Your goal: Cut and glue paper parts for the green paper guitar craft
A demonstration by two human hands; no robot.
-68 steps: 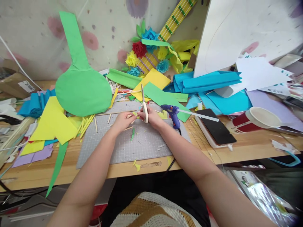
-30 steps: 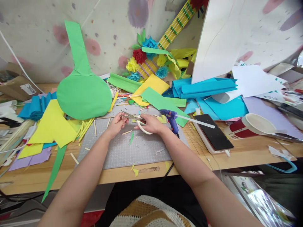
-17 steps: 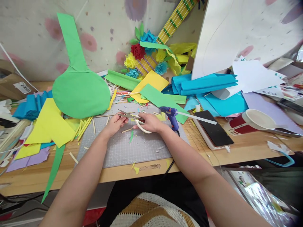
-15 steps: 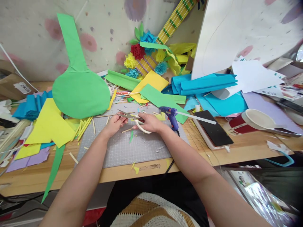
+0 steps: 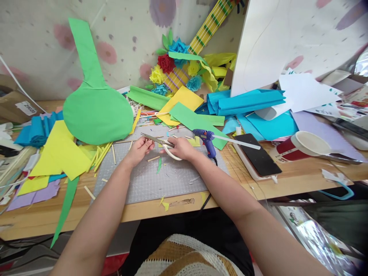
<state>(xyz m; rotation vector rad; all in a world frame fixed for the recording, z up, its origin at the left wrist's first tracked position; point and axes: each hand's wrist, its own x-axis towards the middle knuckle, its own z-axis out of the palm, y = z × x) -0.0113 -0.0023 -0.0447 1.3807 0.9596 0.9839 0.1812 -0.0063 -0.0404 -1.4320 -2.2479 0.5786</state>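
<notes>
My right hand (image 5: pixel 181 148) grips white-handled scissors (image 5: pixel 161 142), the metal blades pointing left over a grey cutting mat (image 5: pixel 161 177). My left hand (image 5: pixel 140 148) is closed in a pinch right at the blade tips; what it holds is too small to make out. Short wooden sticks (image 5: pixel 153 158) and a green paper sliver (image 5: pixel 159 166) lie on the mat just below both hands. A blue glue gun (image 5: pixel 207 140) lies just right of my right hand.
A large green paddle-shaped paper cutout (image 5: pixel 97 111) leans at the back left. Yellow (image 5: pixel 64 151), green (image 5: pixel 195 120) and blue (image 5: pixel 247 101) papers crowd the wooden desk. A black phone (image 5: pixel 257 154) and a tipped red paper cup (image 5: pixel 301 145) lie right. Paper flowers (image 5: pixel 178 63) stand behind.
The scissors went from pointing upright to lying level with blades aimed left at my left hand. Over the last second both hands have stayed almost still.
</notes>
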